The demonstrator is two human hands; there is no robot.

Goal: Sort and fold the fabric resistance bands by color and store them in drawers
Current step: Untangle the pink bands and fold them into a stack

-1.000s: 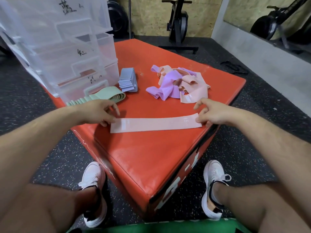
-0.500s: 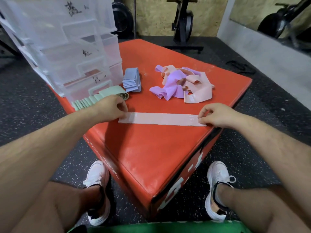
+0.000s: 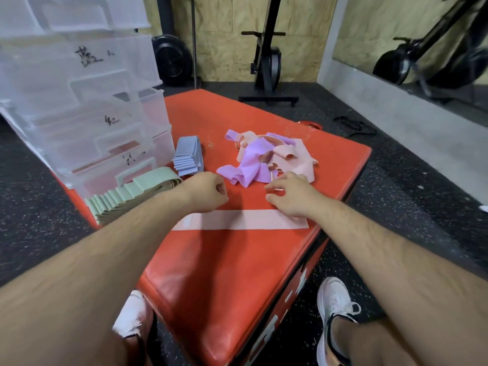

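A pink band point(image 3: 243, 220) lies flat and straight across the near part of the red padded box point(image 3: 224, 265). Both hands are off it and just beyond it. My left hand point(image 3: 208, 192) is curled into a fist and holds nothing. My right hand point(image 3: 290, 195) hovers with its fingers loosely spread at the near edge of a tangled pile of purple and pink bands point(image 3: 264, 159). Folded blue bands point(image 3: 187, 157) and folded green bands point(image 3: 132, 194) lie in front of the clear plastic drawer unit point(image 3: 79, 107), whose drawers are closed.
The drawer unit stands on the box's left corner and carries handwritten labels. Black rubber gym floor surrounds the box. An exercise machine point(image 3: 266, 62) and a wheel point(image 3: 171, 59) stand by the far plywood wall. My white shoes are below the box's near edge.
Both hands let go of the flat pink band's ends and moved forward toward the pile. The left hand closed into a fist. The camera view tilted upward.
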